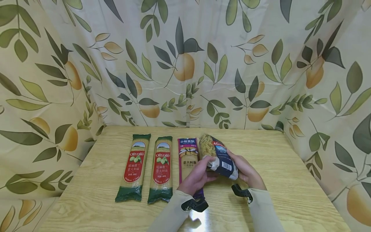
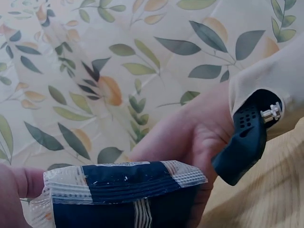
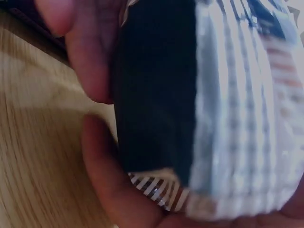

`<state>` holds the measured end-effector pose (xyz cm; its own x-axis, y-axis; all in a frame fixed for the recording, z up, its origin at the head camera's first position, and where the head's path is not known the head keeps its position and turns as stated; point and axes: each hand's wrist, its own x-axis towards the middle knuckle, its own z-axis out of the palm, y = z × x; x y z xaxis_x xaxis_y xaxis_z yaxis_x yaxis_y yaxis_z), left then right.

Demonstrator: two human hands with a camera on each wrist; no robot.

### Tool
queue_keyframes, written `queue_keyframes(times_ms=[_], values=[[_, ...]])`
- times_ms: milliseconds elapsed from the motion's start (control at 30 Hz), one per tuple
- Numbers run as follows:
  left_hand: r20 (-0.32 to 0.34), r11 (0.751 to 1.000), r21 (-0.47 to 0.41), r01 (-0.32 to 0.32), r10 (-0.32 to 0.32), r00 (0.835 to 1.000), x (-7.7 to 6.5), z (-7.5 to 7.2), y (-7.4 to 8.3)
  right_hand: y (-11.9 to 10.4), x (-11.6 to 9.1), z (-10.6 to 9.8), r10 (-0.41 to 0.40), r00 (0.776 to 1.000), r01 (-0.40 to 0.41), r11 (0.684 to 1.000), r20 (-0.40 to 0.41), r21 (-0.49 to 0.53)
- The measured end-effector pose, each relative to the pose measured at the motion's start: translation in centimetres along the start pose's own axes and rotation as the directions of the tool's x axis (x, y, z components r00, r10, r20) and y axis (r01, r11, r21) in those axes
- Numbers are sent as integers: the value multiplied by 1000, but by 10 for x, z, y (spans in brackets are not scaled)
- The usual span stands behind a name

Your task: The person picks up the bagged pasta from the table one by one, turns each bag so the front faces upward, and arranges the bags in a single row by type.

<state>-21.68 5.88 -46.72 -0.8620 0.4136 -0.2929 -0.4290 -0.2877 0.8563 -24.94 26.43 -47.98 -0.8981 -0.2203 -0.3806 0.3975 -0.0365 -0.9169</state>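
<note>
A bag of short pasta (image 1: 221, 151), with a dark blue label and striped clear ends, is tilted above the table on the right. My left hand (image 1: 198, 175) grips its lower left side, the thumb over the front. On its right side my right hand (image 1: 246, 169) holds the bag. The left wrist view shows the bag's crimped end (image 2: 128, 183) between both hands. In the right wrist view, fingers (image 3: 107, 175) curl under the bag's dark side. A purple spaghetti packet (image 1: 189, 159) lies flat, partly behind my left hand and forearm.
Two green-ended Olivoilà spaghetti packets, the left one (image 1: 134, 167) and the right one (image 1: 161, 169), lie side by side on the wooden table (image 1: 95, 180). A leaf-and-fruit patterned curtain (image 1: 185, 96) encloses the table's back and sides. Black straps (image 1: 195, 204) sit on my wrists.
</note>
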Motion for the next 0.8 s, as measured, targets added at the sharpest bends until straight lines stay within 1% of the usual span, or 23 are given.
queue_keyframes(times_ms=[67, 167, 233, 300, 400, 467, 633, 800], values=[[-2, 1000, 14, -1, 1, 1000, 0, 0, -2, -1, -1, 0, -3, 1000, 2, 1000, 9, 19], [-2, 1000, 21, -13, 13, 1000, 1, 1, -4, -1, -2, -1, -5, 1000, 5, 1000, 2, 15], [-6, 1000, 10, -28, 28, 1000, 2, 1, -5, -1, -2, -1, -11, 1000, 11, 1000, -11, -17], [-21, 999, 4, -42, 42, 999, 3, 1, -5, -2, -4, -1, -24, 999, 21, 997, -40, -68], [-38, 999, -6, -52, 52, 998, 5, -1, -5, -3, -5, -2, -49, 995, 36, 990, -89, -139], [-42, 999, -1, -53, 53, 998, 7, -2, -4, -4, -5, -2, -64, 992, 45, 984, -108, -174], [-66, 999, 6, -49, 49, 997, 9, -1, -6, -6, -7, 0, -85, 990, 58, 972, -110, -226], [-89, 999, 15, -39, 40, 995, 9, 0, -7, -7, -11, 0, -105, 986, 65, 959, -131, -275]])
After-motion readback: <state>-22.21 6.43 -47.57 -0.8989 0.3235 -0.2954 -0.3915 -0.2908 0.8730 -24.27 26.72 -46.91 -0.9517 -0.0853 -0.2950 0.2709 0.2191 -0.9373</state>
